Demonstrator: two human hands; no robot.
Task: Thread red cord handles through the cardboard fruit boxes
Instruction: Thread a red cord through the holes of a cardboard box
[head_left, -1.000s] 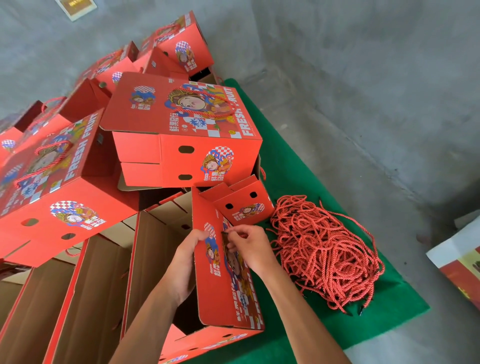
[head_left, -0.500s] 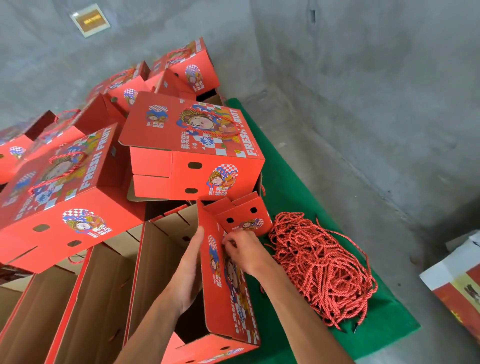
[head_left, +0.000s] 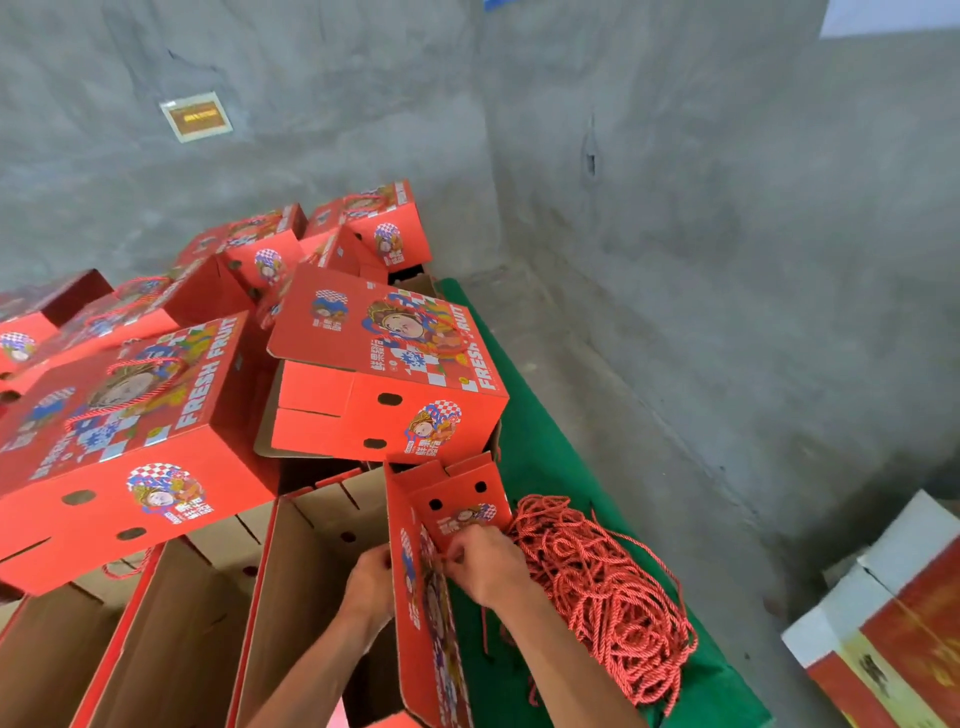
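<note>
An open red fruit box stands in front of me with its printed lid panel (head_left: 426, 613) upright. My right hand (head_left: 485, 569) is on the printed outer face of that panel, fingers curled and pinching a red cord at the panel. My left hand (head_left: 370, 578) is behind the panel, inside the box, with its fingers hidden by the cardboard. A loose heap of red cord handles (head_left: 602, 587) lies just right of my right hand on the green cloth (head_left: 545, 415).
Finished red boxes with cord handles are stacked at the left (head_left: 130, 415) and centre (head_left: 384, 374), with more behind. Several open boxes (head_left: 171, 639) stand in a row at the lower left. Grey concrete walls enclose the corner. A white and red carton (head_left: 893, 618) sits at the right.
The view has tilted upward, so hands and boxes sit lower in frame. My left hand has slipped further behind the panel; my right hand stays at the panel face.
</note>
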